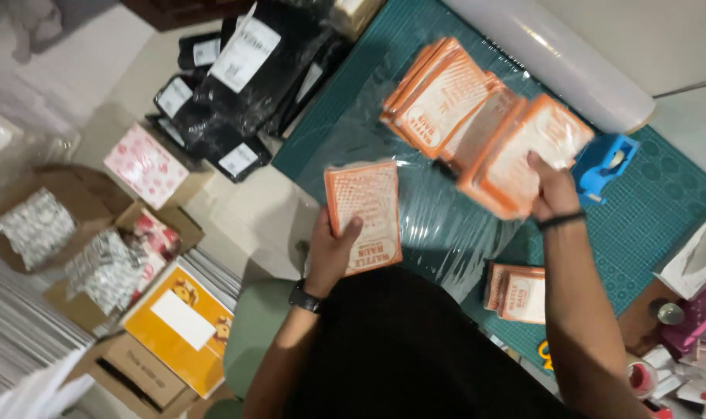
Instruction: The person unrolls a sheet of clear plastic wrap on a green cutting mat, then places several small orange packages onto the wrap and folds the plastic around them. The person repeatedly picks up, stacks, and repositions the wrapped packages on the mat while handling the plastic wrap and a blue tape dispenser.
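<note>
**A:** What's each of the hands doing here?

**B:** Left hand (333, 252) is curled around a small stack of orange packets (365, 213), thumb on the front, held up over the near-left edge of the counter (663, 209). Right hand (551, 190) is closed on the end of a bigger fan of packets (477, 124), lifted above the middle of the counter and a bit blurred.

**A:** And the boxes?

**B:** They're all on the floor (244, 209) off the counter's left edge. One open carton (77, 186) has a silvery patterned bag (35, 225) in it. The next carton (155, 221) holds another silvery bag (105, 268) plus some red and white packs. There's a pink-dotted box (145, 167) behind those, and a yellow flat box (178, 326) lying on a brown one nearest the camera. A heap of black mailer bags (237, 85) with white labels sits by the far-left corner.

**A:** Any room on the counter?

**B:** The green mat has clear wrap (438, 209) spread across the middle, mostly open. A film roll (555, 54) runs along the far edge, a blue tape dispenser (605, 163) sits just right of the right hand, and a spare pair of packets (516, 291) lies by the near edge. The right edge is crowded: a tissue box (698, 260), a tape roll (641, 378) and pink odds and ends.
</note>
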